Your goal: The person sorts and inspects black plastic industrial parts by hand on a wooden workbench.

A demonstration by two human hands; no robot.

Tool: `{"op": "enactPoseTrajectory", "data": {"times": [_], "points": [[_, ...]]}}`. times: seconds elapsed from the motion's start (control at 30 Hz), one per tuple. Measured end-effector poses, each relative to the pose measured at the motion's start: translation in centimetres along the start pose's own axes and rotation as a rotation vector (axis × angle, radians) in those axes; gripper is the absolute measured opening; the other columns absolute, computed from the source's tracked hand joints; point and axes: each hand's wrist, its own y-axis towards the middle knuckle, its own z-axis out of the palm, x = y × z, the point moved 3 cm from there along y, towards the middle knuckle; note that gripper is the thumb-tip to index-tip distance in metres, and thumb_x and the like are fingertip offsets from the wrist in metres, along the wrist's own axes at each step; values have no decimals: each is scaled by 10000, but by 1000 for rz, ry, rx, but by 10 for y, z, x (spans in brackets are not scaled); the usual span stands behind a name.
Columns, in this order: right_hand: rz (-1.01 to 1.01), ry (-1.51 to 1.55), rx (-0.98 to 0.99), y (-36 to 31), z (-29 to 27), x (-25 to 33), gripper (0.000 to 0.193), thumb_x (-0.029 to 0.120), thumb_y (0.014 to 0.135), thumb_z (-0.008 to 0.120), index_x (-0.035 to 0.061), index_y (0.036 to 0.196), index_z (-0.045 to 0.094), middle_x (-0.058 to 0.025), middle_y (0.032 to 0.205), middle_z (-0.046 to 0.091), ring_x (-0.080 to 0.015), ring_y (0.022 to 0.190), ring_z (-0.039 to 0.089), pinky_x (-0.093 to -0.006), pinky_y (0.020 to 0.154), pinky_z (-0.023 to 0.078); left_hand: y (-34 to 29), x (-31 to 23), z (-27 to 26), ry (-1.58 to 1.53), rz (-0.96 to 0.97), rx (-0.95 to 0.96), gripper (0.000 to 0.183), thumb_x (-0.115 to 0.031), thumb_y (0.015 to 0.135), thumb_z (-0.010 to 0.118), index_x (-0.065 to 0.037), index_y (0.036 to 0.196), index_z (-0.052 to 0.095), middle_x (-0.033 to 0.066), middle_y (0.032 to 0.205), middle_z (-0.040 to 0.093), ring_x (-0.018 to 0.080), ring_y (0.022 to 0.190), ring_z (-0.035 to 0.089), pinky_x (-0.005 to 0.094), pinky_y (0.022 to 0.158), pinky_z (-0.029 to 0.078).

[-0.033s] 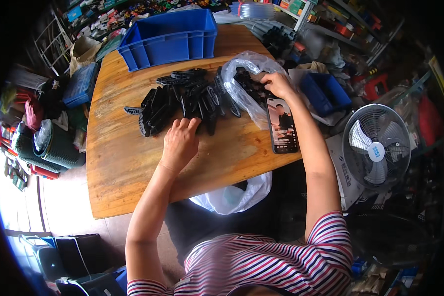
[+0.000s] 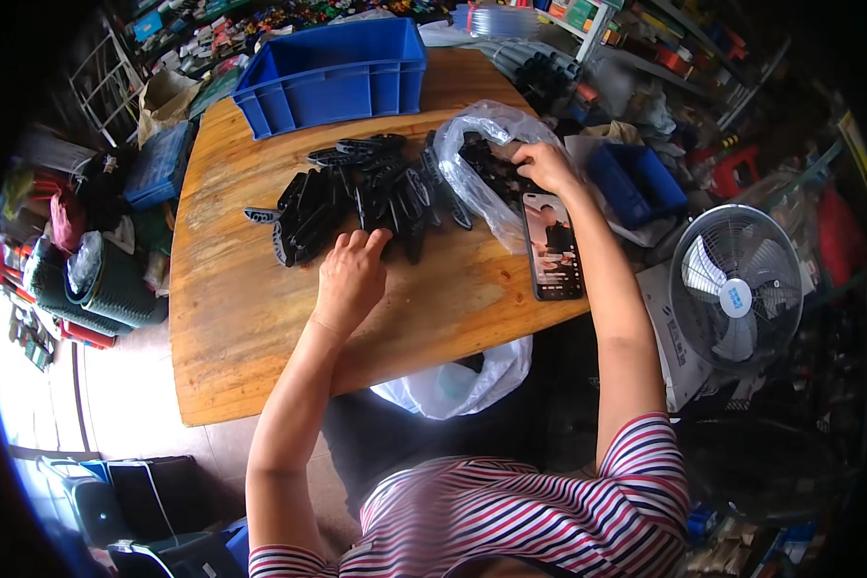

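Observation:
Long, narrow black plastic pieces (image 2: 303, 214) lie heaped on the wooden table. At the near edge of this pile rests my left hand (image 2: 353, 275), its fingers curled down and close together; whatever is under the fingertips is hidden. A clear plastic bag (image 2: 462, 178) stands with its mouth spread open to the right of the pile, holding small dark parts (image 2: 486, 166). My right hand (image 2: 546, 167) reaches over the bag's right rim with thumb and fingers pinched at those parts. What it grips is too small to make out. A smartphone (image 2: 554, 252) with a lit screen lies below my right wrist.
A large blue crate (image 2: 332, 96) stands at the table's (image 2: 250, 337) far side. Right of the table are a smaller blue bin (image 2: 636, 178) and a fan (image 2: 735, 289). A white plastic bag (image 2: 462, 385) hangs open below the near edge. Cluttered shelves surround the place.

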Motion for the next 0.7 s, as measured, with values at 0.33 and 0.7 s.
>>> {"op": "enactPoseTrajectory", "data": {"times": [0.33, 0.7], "points": [[-82, 392, -282, -64, -51, 90, 154, 22, 719, 682, 24, 851, 603, -70, 771, 602, -157, 683, 592, -275, 617, 465, 5, 4, -14, -1404, -407, 265, 294, -63, 853, 472, -26, 1135, 548, 54, 927, 576, 127, 779, 567, 252, 684, 466], [-495, 395, -457, -131, -77, 166, 176, -76, 714, 661, 10, 863, 624, -94, 855, 621, -216, 784, 614, -292, 664, 498, -32, -40, -3, -2041, -412, 337, 484, 60, 730, 511, 13, 1212, 511, 102, 881, 596, 179, 812, 577, 268, 806, 462]]}}
